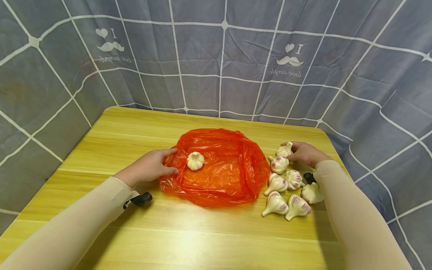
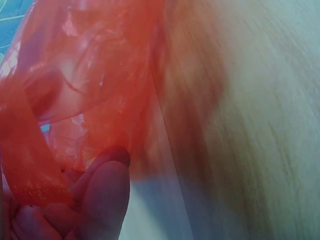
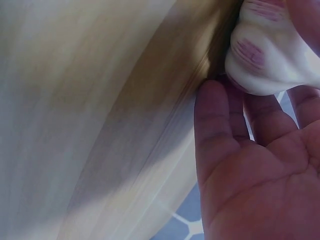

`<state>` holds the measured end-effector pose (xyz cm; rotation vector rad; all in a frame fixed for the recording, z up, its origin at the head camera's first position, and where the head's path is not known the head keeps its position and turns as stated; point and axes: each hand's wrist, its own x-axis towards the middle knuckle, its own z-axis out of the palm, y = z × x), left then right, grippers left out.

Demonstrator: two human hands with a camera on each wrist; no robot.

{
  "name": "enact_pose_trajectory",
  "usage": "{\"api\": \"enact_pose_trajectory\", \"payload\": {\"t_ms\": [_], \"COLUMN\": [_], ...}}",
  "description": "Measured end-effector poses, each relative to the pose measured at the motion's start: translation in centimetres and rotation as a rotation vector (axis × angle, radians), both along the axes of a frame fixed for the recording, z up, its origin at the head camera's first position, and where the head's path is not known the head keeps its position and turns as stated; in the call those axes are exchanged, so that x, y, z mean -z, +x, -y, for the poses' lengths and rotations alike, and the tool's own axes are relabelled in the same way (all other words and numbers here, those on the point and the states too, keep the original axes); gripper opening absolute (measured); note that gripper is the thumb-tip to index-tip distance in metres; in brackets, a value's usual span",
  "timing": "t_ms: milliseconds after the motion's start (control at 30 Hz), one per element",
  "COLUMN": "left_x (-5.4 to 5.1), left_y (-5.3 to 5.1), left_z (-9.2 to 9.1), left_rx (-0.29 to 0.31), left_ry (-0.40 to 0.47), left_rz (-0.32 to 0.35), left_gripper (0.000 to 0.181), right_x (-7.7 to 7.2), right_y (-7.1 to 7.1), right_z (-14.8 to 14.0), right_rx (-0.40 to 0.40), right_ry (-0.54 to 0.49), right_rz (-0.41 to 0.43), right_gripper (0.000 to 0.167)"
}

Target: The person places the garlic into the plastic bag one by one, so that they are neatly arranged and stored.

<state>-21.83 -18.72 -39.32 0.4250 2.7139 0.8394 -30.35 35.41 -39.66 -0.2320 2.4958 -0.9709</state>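
Observation:
A thin red plastic bag (image 1: 216,176) lies spread on the table, its mouth facing up. One white garlic bulb (image 1: 195,161) sits in it toward the left. My left hand (image 1: 152,166) holds the bag's left edge; in the left wrist view a strip of the red bag (image 2: 35,150) runs between thumb and fingers. At the right, my right hand (image 1: 305,153) grips the rearmost garlic bulb (image 1: 284,149). The right wrist view shows fingers behind this purple-streaked bulb (image 3: 270,55) and the thumb partly in frame. A second bulb (image 1: 279,165) lies just in front of that hand.
Several more garlic bulbs (image 1: 276,203) lie grouped right of the bag, one close to the right forearm. The wooden table (image 1: 189,240) ends at a grey-blue checked curtain (image 1: 199,48) behind and at both sides. A black wrist device (image 1: 141,199) hangs under the left sleeve.

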Motion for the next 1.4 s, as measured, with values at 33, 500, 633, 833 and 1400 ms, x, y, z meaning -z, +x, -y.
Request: {"api": "enact_pose_trajectory", "payload": {"t_ms": [33, 500, 633, 833, 1400], "left_x": [0.0, 0.0, -0.1, -0.2, -0.1], "left_y": [0.0, 0.0, 0.0, 0.1, 0.2], "left_z": [0.0, 0.1, 0.1, 0.0, 0.2], "left_rx": [0.000, 0.005, 0.004, -0.001, -0.008], "left_ry": [0.001, 0.010, 0.014, 0.008, 0.021], "left_rz": [-0.002, -0.013, -0.009, -0.005, 0.010], "left_gripper": [0.084, 0.084, 0.084, 0.084, 0.085], "right_x": [0.0, 0.2, 0.3, 0.2, -1.1], "right_y": [0.0, 0.3, 0.3, 0.3, 0.0], "right_z": [0.0, 0.1, 0.0, 0.0, -0.3], "right_rx": [-0.002, -0.007, -0.016, -0.032, -0.005], "right_ry": [0.001, -0.020, -0.003, 0.060, 0.129], "right_rz": [-0.002, -0.020, -0.045, -0.087, -0.170], "right_gripper": [0.068, 0.069, 0.068, 0.066, 0.073]}}
